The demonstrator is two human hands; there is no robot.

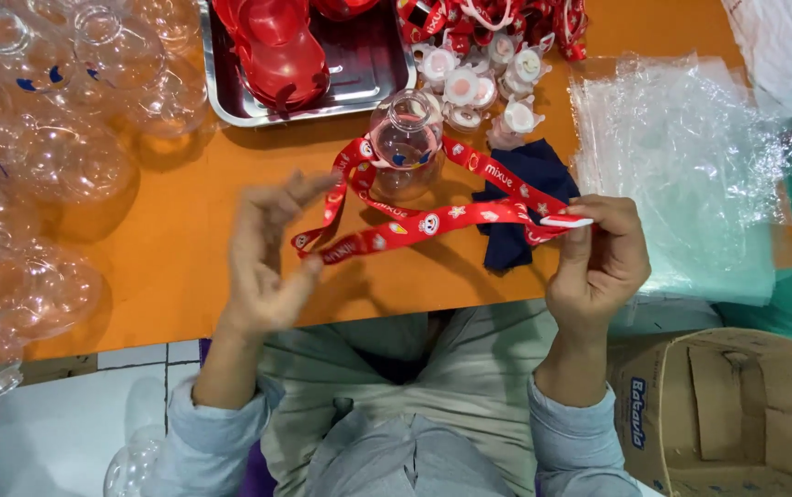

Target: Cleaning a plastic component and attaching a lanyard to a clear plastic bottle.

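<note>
My right hand pinches the white end piece of a red printed lanyard strap at the table's front edge. The strap loops back around a clear round plastic bottle standing on the orange table. My left hand hovers blurred by the strap's left end with its fingers spread, holding nothing. A dark blue cloth lies under the strap's right part.
Many clear bottles crowd the left side. A metal tray with red plastic parts sits at the back. White caps with red straps lie beside it. Clear plastic bags lie right; a cardboard box stands below.
</note>
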